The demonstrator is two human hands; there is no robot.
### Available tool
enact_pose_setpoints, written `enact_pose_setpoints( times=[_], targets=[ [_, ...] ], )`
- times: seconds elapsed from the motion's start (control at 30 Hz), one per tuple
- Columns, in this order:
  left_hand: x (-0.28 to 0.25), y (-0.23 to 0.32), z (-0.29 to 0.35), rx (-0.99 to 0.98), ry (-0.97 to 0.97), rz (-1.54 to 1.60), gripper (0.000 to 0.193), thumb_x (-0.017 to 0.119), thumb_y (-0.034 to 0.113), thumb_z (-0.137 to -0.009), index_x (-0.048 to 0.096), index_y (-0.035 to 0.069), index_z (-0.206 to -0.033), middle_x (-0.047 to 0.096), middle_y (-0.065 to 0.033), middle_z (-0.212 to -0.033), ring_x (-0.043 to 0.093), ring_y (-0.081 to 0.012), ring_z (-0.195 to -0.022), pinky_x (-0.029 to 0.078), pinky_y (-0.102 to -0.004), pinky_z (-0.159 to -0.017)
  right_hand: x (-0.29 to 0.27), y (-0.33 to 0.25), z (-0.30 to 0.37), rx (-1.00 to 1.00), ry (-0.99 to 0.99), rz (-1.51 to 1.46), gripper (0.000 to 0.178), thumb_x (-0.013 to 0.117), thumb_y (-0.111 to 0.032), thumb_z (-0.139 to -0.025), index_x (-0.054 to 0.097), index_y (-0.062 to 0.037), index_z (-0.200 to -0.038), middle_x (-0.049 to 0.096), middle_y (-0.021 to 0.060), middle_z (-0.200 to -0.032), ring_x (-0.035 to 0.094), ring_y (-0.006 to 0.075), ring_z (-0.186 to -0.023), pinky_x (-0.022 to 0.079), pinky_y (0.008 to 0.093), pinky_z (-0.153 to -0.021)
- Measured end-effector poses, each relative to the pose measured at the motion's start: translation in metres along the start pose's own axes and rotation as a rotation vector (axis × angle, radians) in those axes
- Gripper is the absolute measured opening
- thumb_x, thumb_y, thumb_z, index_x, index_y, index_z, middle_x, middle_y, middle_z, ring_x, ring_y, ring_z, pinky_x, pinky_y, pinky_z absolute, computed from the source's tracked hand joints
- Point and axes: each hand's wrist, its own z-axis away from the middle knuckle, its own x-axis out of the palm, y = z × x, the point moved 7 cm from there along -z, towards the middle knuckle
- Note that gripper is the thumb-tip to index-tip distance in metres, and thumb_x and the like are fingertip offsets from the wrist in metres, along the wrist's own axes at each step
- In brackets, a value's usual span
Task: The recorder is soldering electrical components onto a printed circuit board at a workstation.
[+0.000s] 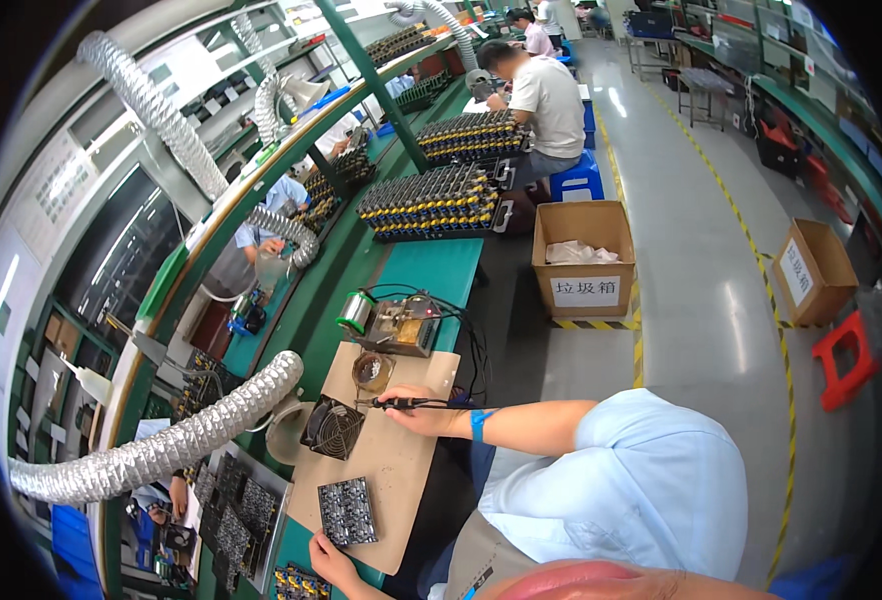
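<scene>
My right hand (416, 411) is closed round a black-handled soldering iron (401, 403), its tip pointing left, over the space between a black fan with a wire guard (334, 430) and a round amber container (372, 370). A blue strap (479, 425) circles my right wrist. My left hand (333, 563) rests at the near edge of a brown cardboard sheet (411, 470), fingers partly extended, nothing visible in them. Just beyond it, a square dark circuit board (348, 510) full of small parts lies flat on the sheet.
A metal soldering unit (403, 325) with cables and a solder spool (356, 312) stand behind the sheet. A silver flexible duct (171, 450) reaches in from the left. Racks of boards (431, 200) fill the bench farther off, beside a seated co-worker (551, 110). A cardboard box (583, 255) stands on the floor.
</scene>
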Motion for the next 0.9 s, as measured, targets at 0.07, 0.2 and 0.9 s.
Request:
enact_pose_setpoints(
  times=[0.07, 0.2, 0.9],
  targets=[
    [0.000, -0.006, 0.001, 0.006, 0.005, 0.001, 0.034, 0.053, 0.024, -0.108, 0.074, -0.001, -0.113, 0.078, -0.0147, -0.106, 0.069, -0.0323, -0.092, 0.054, -0.0390, -0.088, 0.000, -0.004, 0.000, 0.006, -0.007, 0.010, 0.027, 0.068, -0.008, -0.095, 0.070, -0.0086, -0.122, 0.073, 0.0068, -0.101, 0.064, 0.0219, -0.080, 0.051, 0.0343, -0.076],
    [-0.001, -0.018, -0.002, 0.020, 0.009, -0.012, 0.034, 0.053, 0.024, -0.108, 0.075, -0.002, -0.113, 0.078, -0.0151, -0.106, 0.070, -0.0329, -0.092, 0.054, -0.0395, -0.088, 0.002, -0.009, 0.001, 0.040, -0.024, 0.031, 0.027, 0.067, -0.008, -0.096, 0.069, -0.0089, -0.123, 0.074, 0.0075, -0.108, 0.067, 0.0238, -0.088, 0.053, 0.0347, -0.083],
    [-0.004, -0.010, -0.001, 0.053, 0.041, -0.076, 0.038, 0.052, 0.027, -0.109, 0.075, -0.003, -0.114, 0.078, -0.0165, -0.105, 0.069, -0.0359, -0.092, 0.054, -0.0402, -0.087, -0.003, -0.006, 0.001, -0.062, 0.036, 0.062, 0.025, 0.070, -0.014, -0.093, 0.071, -0.0099, -0.118, 0.073, 0.0075, -0.092, 0.064, 0.0265, -0.075, 0.051, 0.0383, -0.072]
  ],
)
